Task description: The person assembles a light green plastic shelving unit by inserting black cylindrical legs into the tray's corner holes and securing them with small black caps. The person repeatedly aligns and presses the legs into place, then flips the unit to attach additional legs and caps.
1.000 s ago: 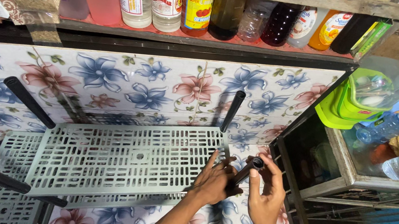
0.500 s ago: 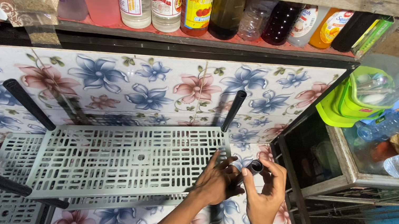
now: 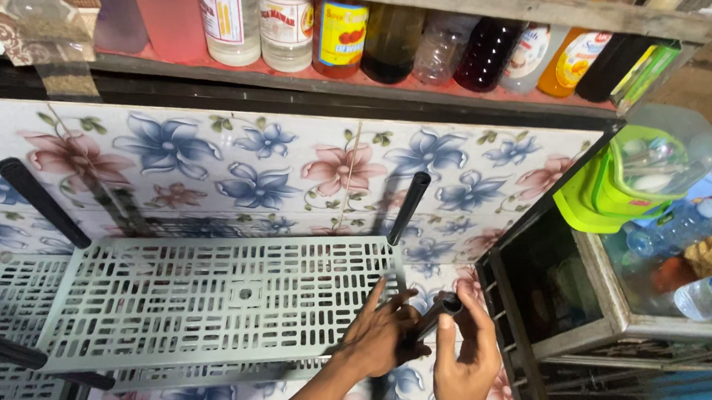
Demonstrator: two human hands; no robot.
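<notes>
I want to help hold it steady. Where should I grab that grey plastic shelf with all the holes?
Probably grip the grey slotted plastic shelf by its long near edge, coming from the left. That stretch is bare, while both hands crowd the black tube leg at its right corner.

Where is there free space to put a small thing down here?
The grey slotted shelf panel is bare between the left hand and the black pole at its far left corner. The bottle shelf above and the glass cabinet top at right are crowded.
</notes>
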